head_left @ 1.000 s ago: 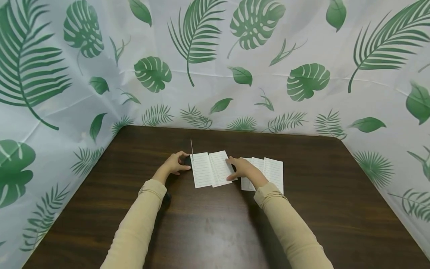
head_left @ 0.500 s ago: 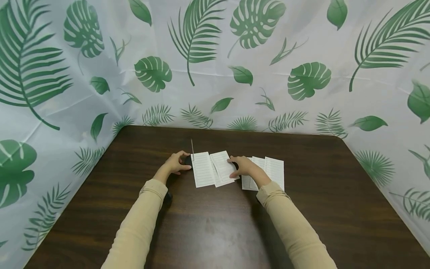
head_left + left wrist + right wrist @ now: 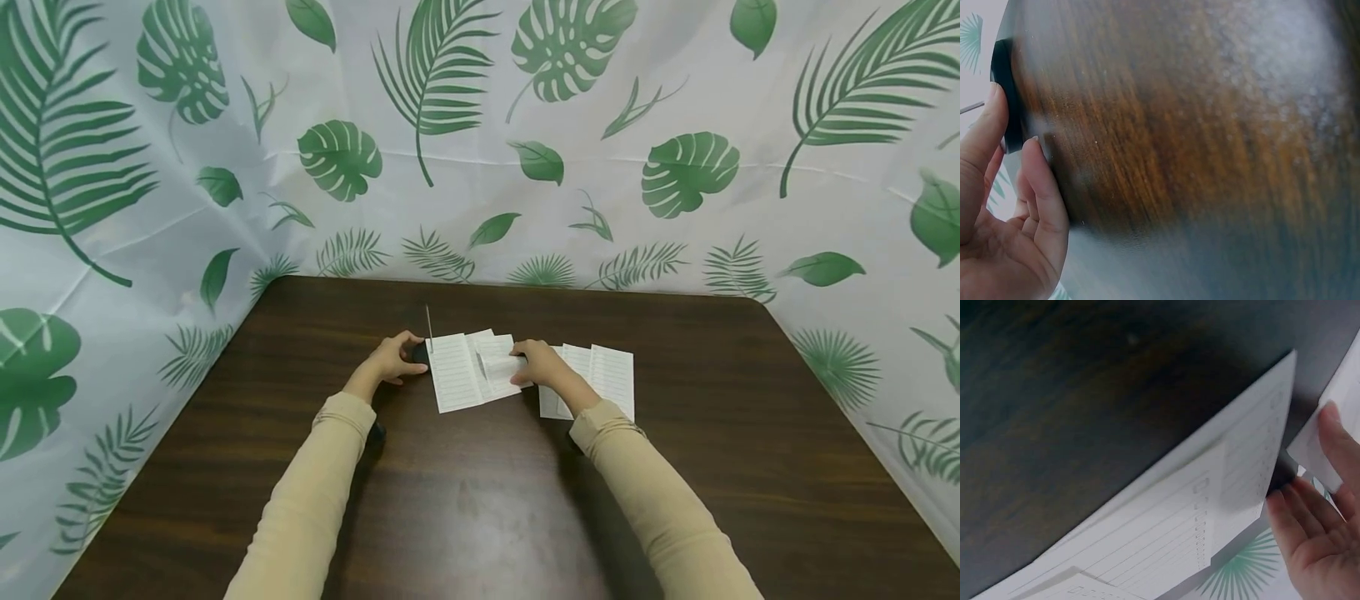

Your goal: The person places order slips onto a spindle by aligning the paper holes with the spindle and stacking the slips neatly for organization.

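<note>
Two hands meet near the middle of the head view over a dark wood-grain bench (image 3: 465, 500). Left of centre, the left hand (image 3: 392, 358) has thumb and fingers clamped on a black base (image 3: 422, 355), a thin rod (image 3: 429, 322) standing just beside it. Right of centre, the right hand (image 3: 546, 367) pinches the edge of a bent white card (image 3: 501, 357) above overlapping lined cards (image 3: 453, 379). More cards (image 3: 615, 375) overlap at centre right.
</note>
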A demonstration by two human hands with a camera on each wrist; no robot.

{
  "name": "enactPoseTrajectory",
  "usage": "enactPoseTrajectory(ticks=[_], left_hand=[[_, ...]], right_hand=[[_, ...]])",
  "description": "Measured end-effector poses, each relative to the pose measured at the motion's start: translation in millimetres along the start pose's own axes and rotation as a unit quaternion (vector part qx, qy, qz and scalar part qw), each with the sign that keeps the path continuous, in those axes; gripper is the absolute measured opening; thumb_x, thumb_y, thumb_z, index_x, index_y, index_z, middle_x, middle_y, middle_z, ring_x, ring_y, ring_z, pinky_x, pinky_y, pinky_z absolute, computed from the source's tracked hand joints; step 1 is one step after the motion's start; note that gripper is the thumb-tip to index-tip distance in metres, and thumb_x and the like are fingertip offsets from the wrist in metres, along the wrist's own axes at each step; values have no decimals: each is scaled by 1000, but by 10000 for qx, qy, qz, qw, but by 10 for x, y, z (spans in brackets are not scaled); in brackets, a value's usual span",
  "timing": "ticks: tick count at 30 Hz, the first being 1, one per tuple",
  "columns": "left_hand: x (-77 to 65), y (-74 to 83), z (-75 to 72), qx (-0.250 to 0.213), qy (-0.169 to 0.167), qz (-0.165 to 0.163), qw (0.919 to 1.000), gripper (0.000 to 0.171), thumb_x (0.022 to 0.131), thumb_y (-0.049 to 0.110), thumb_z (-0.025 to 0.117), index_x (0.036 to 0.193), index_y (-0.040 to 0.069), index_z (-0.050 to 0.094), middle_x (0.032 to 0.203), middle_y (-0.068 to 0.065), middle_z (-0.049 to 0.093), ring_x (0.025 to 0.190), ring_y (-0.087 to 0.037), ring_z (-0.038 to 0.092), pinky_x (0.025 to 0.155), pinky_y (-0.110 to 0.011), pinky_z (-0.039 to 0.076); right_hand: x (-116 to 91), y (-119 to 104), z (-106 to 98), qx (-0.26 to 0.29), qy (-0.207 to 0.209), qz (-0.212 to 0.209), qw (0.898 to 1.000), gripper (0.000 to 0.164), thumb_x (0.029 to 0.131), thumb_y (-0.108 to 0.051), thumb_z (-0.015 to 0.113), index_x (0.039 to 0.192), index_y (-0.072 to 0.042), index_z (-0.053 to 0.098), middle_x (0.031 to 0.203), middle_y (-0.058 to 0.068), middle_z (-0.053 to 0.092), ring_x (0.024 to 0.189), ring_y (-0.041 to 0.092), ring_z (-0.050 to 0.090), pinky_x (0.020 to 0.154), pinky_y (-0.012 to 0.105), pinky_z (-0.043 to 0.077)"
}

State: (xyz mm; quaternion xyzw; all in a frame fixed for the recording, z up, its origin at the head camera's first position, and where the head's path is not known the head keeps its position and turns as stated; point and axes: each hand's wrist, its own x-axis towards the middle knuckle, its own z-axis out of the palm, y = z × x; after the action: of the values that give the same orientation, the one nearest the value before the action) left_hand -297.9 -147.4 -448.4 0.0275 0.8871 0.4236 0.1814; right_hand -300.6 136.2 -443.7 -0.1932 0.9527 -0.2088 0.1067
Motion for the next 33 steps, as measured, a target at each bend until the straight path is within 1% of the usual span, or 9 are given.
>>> enactPoseTrajectory(ticks=[9,16,19,22,24,27,29,31,33], left_hand=[[27,-19,13,-4,-2,29,10000,56,87,10,67,136,6,41,120,-30,43,93,-34,55,72,-41,60],[45,-24,13,-36,-26,56,10000,56,87,10,68,136,6,41,121,-30,43,98,-37,55,73,-41,60],[35,-13,12,-44,-26,61,10000,56,86,10,68,136,6,41,120,-30,43,98,-36,54,72,-41,60],[15,5,8,18,-34,51,10000,57,87,11,68,136,6,41,120,-29,43,96,-35,53,71,-41,60],[8,14,6,87,-50,50,9999,58,87,11,68,137,6,40,120,-30,43,96,-36,54,72,-41,60],[27,10,1,39,-99,-4,9999,60,86,10,69,137,5,39,120,-31,42,99,-39,54,72,-44,60],[75,-32,0,-43,-137,-13,9999,60,84,11,71,136,6,40,121,-30,41,99,-40,54,72,-44,60],[144,-116,6,-122,-161,57,9998,60,83,15,73,135,10,42,121,-28,40,100,-38,54,71,-43,60],[361,-342,30,-159,-170,258,9994,62,79,22,76,132,16,45,118,-26,41,96,-35,55,67,-41,60]], right_hand=[[-29,-47,16,28,257,126,9996,48,76,-8,77,118,5,57,122,24,59,115,41,53,97,49,47],[-44,-51,13,988,108,883,9911,95,74,-4,78,146,6,16,131,34,48,116,45,52,95,51,48],[13,47,40,1464,-18,1169,9823,103,73,-6,80,148,4,10,127,32,51,113,42,54,93,48,50],[253,410,221,1803,54,1145,9769,85,71,-11,81,138,5,31,115,24,56,96,33,58,78,42,53],[440,707,388,2020,160,1058,9735,50,75,-12,77,114,4,49,89,15,57,72,25,55,60,37,49],[678,1074,585,2198,342,1092,9688,13,81,-9,62,78,-5,50,60,4,43,48,17,39,43,33,39],[755,1219,675,2273,617,1078,9659,18,82,-10,56,67,-8,46,51,1,35,39,12,31,36,30,34],[774,1262,692,2264,835,1167,9634,18,85,-13,54,69,-6,54,55,4,46,42,13,37,36,29,38],[791,1287,700,2275,994,1320,9596,18,87,-18,57,80,-3,62,71,10,58,50,14,46,41,29,46]])
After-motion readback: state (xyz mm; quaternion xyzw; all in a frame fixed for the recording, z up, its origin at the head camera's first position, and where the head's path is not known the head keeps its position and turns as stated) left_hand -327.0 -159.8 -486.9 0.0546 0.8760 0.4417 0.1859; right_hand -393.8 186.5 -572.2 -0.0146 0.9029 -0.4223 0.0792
